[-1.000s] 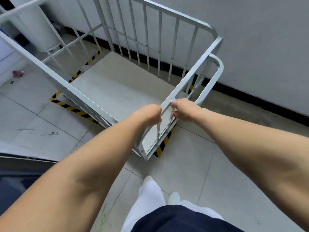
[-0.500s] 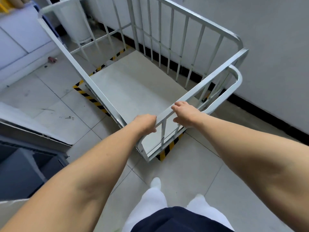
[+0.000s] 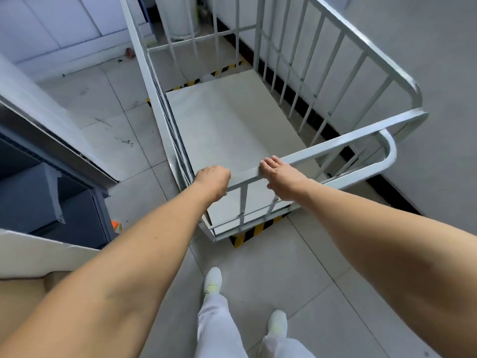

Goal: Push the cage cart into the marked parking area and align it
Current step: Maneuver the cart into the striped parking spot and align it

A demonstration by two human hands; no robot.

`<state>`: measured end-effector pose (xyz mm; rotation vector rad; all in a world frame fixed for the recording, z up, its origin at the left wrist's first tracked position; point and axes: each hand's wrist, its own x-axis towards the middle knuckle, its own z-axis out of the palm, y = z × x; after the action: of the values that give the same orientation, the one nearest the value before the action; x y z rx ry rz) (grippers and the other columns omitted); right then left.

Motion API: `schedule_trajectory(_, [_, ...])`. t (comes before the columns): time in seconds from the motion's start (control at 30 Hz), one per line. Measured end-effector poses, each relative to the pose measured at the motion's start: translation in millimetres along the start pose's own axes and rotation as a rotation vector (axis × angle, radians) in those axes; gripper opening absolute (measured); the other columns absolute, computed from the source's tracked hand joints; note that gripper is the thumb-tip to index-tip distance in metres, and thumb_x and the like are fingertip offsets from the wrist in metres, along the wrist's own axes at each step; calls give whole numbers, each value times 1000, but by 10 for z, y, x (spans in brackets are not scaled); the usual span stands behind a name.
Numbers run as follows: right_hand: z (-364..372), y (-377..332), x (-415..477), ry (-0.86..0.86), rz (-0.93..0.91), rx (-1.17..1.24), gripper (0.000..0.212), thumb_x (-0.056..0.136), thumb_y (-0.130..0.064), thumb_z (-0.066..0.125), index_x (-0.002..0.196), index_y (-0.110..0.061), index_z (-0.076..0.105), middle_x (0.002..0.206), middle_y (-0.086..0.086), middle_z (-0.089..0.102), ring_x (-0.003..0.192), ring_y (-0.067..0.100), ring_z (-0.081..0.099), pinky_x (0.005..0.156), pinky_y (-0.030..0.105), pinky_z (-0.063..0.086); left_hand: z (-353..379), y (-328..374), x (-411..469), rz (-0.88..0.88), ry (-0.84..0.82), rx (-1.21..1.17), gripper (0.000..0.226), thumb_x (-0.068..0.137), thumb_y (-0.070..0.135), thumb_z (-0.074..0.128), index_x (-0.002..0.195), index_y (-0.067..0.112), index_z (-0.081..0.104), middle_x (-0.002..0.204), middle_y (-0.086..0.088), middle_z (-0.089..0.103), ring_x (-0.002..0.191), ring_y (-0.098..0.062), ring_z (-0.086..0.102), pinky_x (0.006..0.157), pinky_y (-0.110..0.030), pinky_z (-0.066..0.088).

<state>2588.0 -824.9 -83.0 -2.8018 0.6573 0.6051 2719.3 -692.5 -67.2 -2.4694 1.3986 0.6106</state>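
Note:
A white metal cage cart (image 3: pixel 335 148) with barred sides and a pale flat deck stands in front of me beside the grey wall. My left hand (image 3: pixel 213 180) is closed around the near top rail at its left corner. My right hand (image 3: pixel 282 178) rests on the same rail a little to the right, fingers curled over its top edge. Yellow-and-black hazard tape (image 3: pixel 251 233) marking the parking area shows under the cart's near edge and again at the far end, tape (image 3: pixel 219 71). The cart's deck covers most of the marked rectangle.
The grey wall (image 3: pixel 426 60) with a black skirting runs close along the cart's right side. A dark grey cabinet (image 3: pixel 46 197) and a pale counter edge stand at my left. A white cylinder (image 3: pixel 178 19) stands beyond the cart. My white shoes (image 3: pixel 213 282) are on the tiled floor.
The view has swung so the cart now points more straight away from me and lies closer along the wall. My hands have spread a little farther apart on the rail.

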Motion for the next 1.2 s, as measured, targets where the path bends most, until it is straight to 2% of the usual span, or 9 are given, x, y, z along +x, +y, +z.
schedule_trajectory(0.17, [28,5,52,27,-2,44,58,96,-6,45,149,-4,21,155,10,26,149,29,14,121,36,19,20,52,-9,-22,20,4,21,90,-1,54,108,3,63,112,-18,65,108,-36,61,85,-38,49])
schedule_trajectory(0.37, [37,35,46,35,-15,79,56,95,-10,49,146,-5,28,150,10,35,145,29,21,120,34,22,12,79,4,-18,8,15,20,89,0,55,107,3,64,112,-18,65,107,-37,62,85,-39,49])
schedule_trajectory(0.73, [3,-21,3,90,-9,108,56,95,-3,45,147,-4,26,152,11,33,143,30,23,116,30,20,-15,76,4,-19,11,4,21,88,-2,55,107,2,63,114,-19,64,108,-37,61,85,-37,49])
schedule_trajectory(1.2, [19,-16,-10,60,0,113,58,95,-2,45,149,-4,24,153,10,31,144,29,21,120,35,20,26,85,1,-28,24,25,20,90,0,54,108,2,63,116,-19,63,111,-37,60,86,-37,48])
